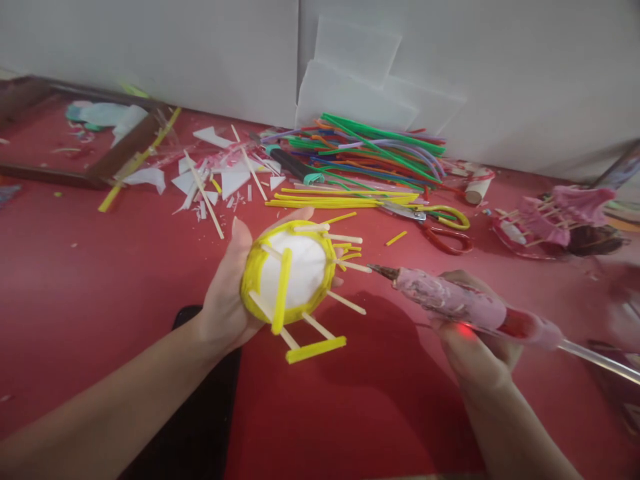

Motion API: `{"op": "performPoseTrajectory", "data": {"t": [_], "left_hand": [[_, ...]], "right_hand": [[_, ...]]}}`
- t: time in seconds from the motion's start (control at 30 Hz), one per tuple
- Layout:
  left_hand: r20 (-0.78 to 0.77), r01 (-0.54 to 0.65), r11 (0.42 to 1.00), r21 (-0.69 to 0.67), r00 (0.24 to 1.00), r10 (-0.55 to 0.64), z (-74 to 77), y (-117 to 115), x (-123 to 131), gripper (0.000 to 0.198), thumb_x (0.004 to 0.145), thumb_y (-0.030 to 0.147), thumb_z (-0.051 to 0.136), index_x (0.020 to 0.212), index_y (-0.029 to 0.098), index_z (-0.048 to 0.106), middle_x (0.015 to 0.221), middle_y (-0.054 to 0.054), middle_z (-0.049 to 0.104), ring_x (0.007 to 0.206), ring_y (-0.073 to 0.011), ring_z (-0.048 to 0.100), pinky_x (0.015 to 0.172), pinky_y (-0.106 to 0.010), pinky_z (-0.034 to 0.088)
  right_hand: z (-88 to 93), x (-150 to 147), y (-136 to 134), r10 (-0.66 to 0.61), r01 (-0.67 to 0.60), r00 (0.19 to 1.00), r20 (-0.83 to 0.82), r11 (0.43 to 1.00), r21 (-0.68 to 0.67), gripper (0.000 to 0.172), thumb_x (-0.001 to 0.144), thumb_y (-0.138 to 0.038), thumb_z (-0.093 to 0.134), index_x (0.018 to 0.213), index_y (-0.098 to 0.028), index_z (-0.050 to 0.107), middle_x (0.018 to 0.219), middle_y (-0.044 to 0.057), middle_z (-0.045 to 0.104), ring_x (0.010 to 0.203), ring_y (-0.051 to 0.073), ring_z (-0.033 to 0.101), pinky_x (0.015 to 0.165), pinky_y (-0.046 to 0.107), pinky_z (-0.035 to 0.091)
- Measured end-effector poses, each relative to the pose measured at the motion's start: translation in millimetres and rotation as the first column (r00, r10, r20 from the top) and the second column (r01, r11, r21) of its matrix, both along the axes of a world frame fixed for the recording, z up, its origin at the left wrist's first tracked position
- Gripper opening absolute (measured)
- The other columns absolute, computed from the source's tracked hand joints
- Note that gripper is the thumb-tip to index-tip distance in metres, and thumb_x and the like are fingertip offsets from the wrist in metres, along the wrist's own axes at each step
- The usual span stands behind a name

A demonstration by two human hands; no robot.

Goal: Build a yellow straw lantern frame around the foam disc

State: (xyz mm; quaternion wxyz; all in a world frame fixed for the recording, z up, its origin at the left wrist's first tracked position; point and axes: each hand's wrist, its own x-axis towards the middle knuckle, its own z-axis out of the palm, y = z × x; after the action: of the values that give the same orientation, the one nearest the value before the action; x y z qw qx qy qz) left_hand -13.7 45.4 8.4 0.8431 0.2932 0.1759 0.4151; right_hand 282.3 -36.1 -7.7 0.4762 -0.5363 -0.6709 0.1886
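Note:
My left hand [224, 293] is closed around a small round craft basket [300, 267] with a white base and a yellow pipe-cleaner rim. Short wooden sticks stick out from its rim. One yellow strip [317, 349] spans the ends of two sticks at the near side, and another yellow strip [283, 291] lies in front of the white base. In my right hand [480, 357] is a pink glue gun [450, 298], its dark nozzle at the tip of a stick on the right side. A clear glue stick [600, 361] runs out of its back.
Behind my hands lie yellow pipe cleaners [340, 201], a heap of coloured ones [370, 150], scissors [445, 230] and a cutter [293, 163]. White scraps [235, 180] and a brown frame [115, 150] are at left. A pink craft model [555, 220] stands at right.

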Motion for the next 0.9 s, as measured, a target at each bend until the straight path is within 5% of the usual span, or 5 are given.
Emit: {"op": "performPoseTrajectory", "data": {"t": [0.23, 0.5, 0.63, 0.8, 0.9], "left_hand": [[-0.032, -0.029, 1.0, -0.009, 0.999, 0.029, -1.4, -4, 5, 0.063, 0.101, 0.06, 0.052, 0.151, 0.022, 0.053, 0.129, -0.01, 0.077, 0.129, -0.0357, 0.066, 0.11, -0.052, 0.054], [0.017, -0.11, 0.959, -0.262, 0.993, 0.118, -5.6, 15, -12, 0.059, 0.091, 0.051, 0.056, 0.142, 0.023, 0.06, 0.12, -0.014, 0.08, 0.111, -0.0441, 0.075, 0.076, -0.059, 0.066], [-0.043, -0.251, 0.89, -0.381, 0.966, 0.254, -0.8, 17, -10, 0.063, 0.088, 0.054, 0.056, 0.145, 0.027, 0.056, 0.119, -0.014, 0.079, 0.109, -0.0435, 0.075, 0.076, -0.062, 0.065], [-0.064, -0.28, 0.842, -0.462, 0.957, 0.283, 8.3, 15, 1, 0.06, 0.095, 0.053, 0.05, 0.146, 0.022, 0.054, 0.115, -0.016, 0.08, 0.103, -0.041, 0.077, 0.082, -0.065, 0.063], [-0.115, -0.333, 0.819, -0.468, 0.941, 0.318, 13.9, 15, 5, 0.056, 0.1, 0.049, 0.046, 0.146, 0.019, 0.054, 0.11, -0.017, 0.081, 0.098, -0.0399, 0.079, 0.083, -0.066, 0.063]], "right_hand": [[-1.6, -3, -1, 0.042, -0.04, 0.994, -0.096, 0.999, 0.02, 0.004, 0.083, -0.029, 0.069, 0.085, -0.028, 0.073, 0.088, 0.004, 0.07, 0.074, 0.023, 0.065, 0.065, 0.038, 0.053], [11.6, 1, 13, -0.265, 0.17, 0.94, -0.213, 0.909, -0.381, 0.02, 0.086, -0.037, 0.077, 0.086, -0.022, 0.063, 0.063, -0.002, 0.067, 0.05, 0.015, 0.061, 0.045, 0.025, 0.047], [12.7, 14, 8, -0.353, 0.269, 0.934, -0.049, 0.79, -0.551, 0.04, 0.083, -0.057, 0.075, 0.075, -0.02, 0.062, 0.06, 0.002, 0.067, 0.049, 0.016, 0.061, 0.043, 0.025, 0.044], [11.7, 21, -8, -0.178, 0.352, 0.891, 0.417, 0.851, -0.39, 0.059, 0.086, -0.07, 0.06, 0.055, -0.025, 0.036, 0.045, -0.006, 0.037, 0.041, 0.012, 0.04, 0.043, 0.025, 0.03], [10.9, 26, -15, -0.035, 0.347, 0.806, 0.59, 0.837, -0.424, 0.054, 0.091, -0.063, 0.056, 0.058, -0.025, 0.037, 0.047, -0.006, 0.04, 0.043, 0.013, 0.041, 0.046, 0.027, 0.03]]}}
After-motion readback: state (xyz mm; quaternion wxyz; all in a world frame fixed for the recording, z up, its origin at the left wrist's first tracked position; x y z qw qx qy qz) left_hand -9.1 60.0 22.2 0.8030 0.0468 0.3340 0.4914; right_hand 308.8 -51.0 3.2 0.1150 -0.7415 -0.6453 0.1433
